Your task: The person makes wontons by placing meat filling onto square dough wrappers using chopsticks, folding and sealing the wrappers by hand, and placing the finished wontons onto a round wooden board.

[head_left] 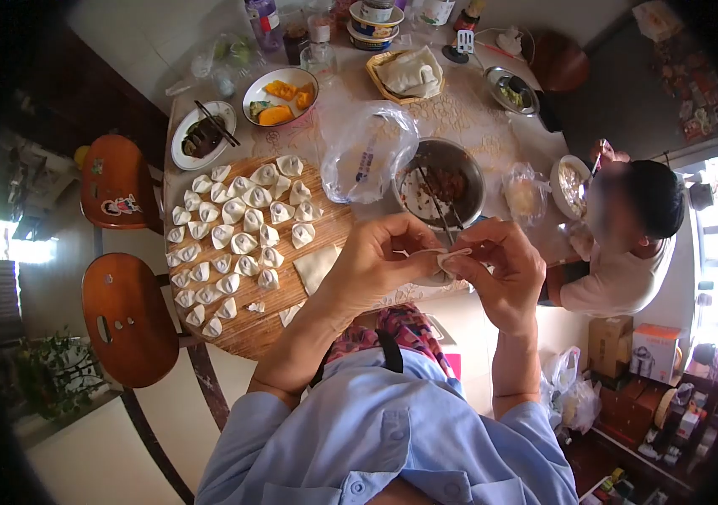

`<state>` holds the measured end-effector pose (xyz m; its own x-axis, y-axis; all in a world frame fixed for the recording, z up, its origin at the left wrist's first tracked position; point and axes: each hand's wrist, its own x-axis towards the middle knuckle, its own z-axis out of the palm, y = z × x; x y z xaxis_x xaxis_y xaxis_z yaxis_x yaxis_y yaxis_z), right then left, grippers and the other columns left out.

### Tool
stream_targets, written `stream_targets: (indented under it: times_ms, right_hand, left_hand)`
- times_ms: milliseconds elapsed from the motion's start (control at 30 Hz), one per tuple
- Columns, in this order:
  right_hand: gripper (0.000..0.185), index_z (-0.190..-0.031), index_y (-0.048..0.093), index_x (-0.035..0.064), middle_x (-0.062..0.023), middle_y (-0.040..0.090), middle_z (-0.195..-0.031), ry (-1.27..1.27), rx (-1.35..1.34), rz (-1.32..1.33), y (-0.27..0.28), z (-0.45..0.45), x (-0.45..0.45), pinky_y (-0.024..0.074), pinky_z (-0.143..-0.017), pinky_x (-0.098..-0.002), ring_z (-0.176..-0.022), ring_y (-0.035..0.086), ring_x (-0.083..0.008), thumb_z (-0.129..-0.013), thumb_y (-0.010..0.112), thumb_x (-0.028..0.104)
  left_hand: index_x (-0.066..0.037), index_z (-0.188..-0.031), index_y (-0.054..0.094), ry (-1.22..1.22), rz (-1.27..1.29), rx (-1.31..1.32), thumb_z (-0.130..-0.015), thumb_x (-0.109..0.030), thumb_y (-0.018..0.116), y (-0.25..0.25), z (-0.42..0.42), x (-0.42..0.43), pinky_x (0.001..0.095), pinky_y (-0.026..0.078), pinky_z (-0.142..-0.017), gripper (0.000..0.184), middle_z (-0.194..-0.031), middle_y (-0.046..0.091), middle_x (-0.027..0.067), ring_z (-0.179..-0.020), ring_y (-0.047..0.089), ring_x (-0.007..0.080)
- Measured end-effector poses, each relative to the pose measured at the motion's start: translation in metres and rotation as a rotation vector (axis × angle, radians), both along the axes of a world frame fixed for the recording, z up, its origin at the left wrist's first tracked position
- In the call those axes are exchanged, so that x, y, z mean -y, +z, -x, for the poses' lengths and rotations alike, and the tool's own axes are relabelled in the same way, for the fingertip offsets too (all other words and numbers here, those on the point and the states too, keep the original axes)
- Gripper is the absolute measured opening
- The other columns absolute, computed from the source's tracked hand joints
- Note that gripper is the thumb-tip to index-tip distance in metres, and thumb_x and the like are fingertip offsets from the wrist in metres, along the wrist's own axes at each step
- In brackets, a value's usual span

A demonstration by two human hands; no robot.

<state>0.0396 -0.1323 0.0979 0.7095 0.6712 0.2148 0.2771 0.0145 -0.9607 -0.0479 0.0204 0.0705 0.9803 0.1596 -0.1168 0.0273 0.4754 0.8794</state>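
Note:
Between my two hands, in front of my chest, a wonton [452, 261] is pinched in its folded wrapper. The fingers of my left hand [393, 252] hold its left side, and my right hand [498, 273] grips the right side. Just beyond them stands a metal bowl [476, 198] of meat filling with chopsticks [435, 198] resting in it. To the left, a round wooden board [325, 206] carries several rows of folded wontons [245, 242]. A stack of flat wrappers [317, 268] lies at the board's right edge, partly behind my left forearm.
A clear plastic bag [367, 151] lies beside the metal bowl. Further back are a bowl of pumpkin [281, 114], a plate with dark food [182, 156] and a cloth-filled basket [384, 91]. At the right, a person [628, 252] sits by a bowl [559, 189]. Wooden chairs [127, 320] stand left.

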Motion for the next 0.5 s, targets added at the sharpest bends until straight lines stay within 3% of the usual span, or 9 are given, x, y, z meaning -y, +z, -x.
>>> stream_targets:
  times_ms: [300,400,500]
  right_hand:
    - [0.031,-0.098,0.058,-0.0007,-0.0096,0.060,-0.091,-0.079,0.167,0.044,-0.018,-0.005,0.005,0.0497,-0.065,-0.0253,-0.076,0.061,-0.0156,-0.070,0.071,-0.001]
    - [0.037,-0.103,0.057,-0.0003,-0.0102,0.060,-0.094,-0.082,0.135,0.070,-0.017,-0.004,0.005,0.0495,-0.067,-0.0261,-0.080,0.061,-0.0164,-0.069,0.071,0.000]
    - [0.039,-0.107,0.055,-0.0002,-0.0109,0.059,-0.097,-0.111,0.139,0.102,-0.022,-0.006,0.006,0.0494,-0.069,-0.0267,-0.084,0.060,-0.0169,-0.071,0.067,-0.003]
  left_hand:
    - [0.004,-0.097,0.062,-0.003,-0.207,0.066,-0.079,0.005,0.057,-0.002,-0.006,0.003,0.0219,0.049,-0.073,0.019,-0.099,0.055,0.0060,-0.088,0.056,0.0108]
    - [0.002,-0.096,0.063,0.030,-0.187,0.064,-0.077,0.007,0.056,-0.009,-0.010,0.007,0.0221,0.049,-0.072,0.021,-0.097,0.055,0.0055,-0.088,0.056,0.0108]
    - [0.000,-0.098,0.063,0.080,-0.402,0.160,-0.077,0.007,0.056,-0.018,-0.017,0.013,0.0223,0.049,-0.068,0.022,-0.094,0.055,0.0066,-0.084,0.057,0.0121]
